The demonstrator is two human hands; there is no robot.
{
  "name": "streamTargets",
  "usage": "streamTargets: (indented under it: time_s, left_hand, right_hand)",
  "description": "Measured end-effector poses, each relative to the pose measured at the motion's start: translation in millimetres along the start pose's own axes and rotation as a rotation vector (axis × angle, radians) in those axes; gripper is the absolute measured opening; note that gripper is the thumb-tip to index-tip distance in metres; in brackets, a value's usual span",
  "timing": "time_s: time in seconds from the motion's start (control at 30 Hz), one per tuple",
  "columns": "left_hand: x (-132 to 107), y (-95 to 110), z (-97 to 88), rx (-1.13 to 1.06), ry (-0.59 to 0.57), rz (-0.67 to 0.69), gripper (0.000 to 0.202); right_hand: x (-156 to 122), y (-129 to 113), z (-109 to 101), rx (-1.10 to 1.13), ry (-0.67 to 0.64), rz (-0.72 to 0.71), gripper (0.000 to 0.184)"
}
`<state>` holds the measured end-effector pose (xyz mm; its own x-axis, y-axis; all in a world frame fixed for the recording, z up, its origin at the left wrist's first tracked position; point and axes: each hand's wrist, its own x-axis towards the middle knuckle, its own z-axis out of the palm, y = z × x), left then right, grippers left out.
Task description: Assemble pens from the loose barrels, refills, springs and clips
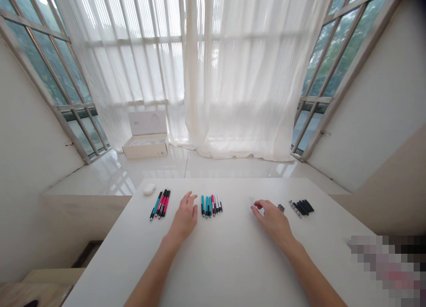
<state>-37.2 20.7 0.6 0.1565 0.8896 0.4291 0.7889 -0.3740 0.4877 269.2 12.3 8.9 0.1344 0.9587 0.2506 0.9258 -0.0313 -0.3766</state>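
My left hand (183, 217) rests on the white table (219, 258) with its fingers spread. It lies just right of a bundle of long teal, red and black pens (160, 204) and touches none of them. A shorter group of teal, red and white pens (210, 206) stands just beyond its fingertips. My right hand (271, 220) curves over the tabletop, its fingertips close to a few thin metal pen refills (252, 201). Nothing shows in its grip. Beyond it lie small dark metal parts (281, 208) and a row of black and grey pen barrels (301, 207).
A white computer mouse (149, 189) sits near the table's far edge. Beyond that edge, an open white cardboard box (145, 140) stands on a glossy floor before sheer curtains. A pixelated patch covers the table's lower right corner.
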Motion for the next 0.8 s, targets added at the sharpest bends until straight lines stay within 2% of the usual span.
streamTargets:
  time_s: [0.13, 0.2, 0.33, 0.53, 0.8]
  left_hand:
    - [2, -15, -22.2, 0.382, 0.049, -0.227, 0.033]
    - [0, -18, -26.1, 0.496, 0.022, -0.293, 0.031]
    - [-4, -13, -25.6, 0.543, -0.077, -0.25, 0.029]
    - [-2, -15, -23.4, 0.527, -0.117, -0.184, 0.024]
    - [-2, -22, -19.4, 0.437, -0.162, -0.16, 0.046]
  right_hand:
    - [-1, -3, 0, 0.009, 0.024, -0.028, 0.025]
    - [-1, -4, 0, 0.013, 0.037, -0.038, 0.025]
    - [-1, -2, 1, 0.033, 0.072, -0.058, 0.027]
    - [0, 0, 3, 0.051, 0.09, -0.077, 0.027]
    - [0, 1, 4, 0.067, 0.099, -0.104, 0.026]
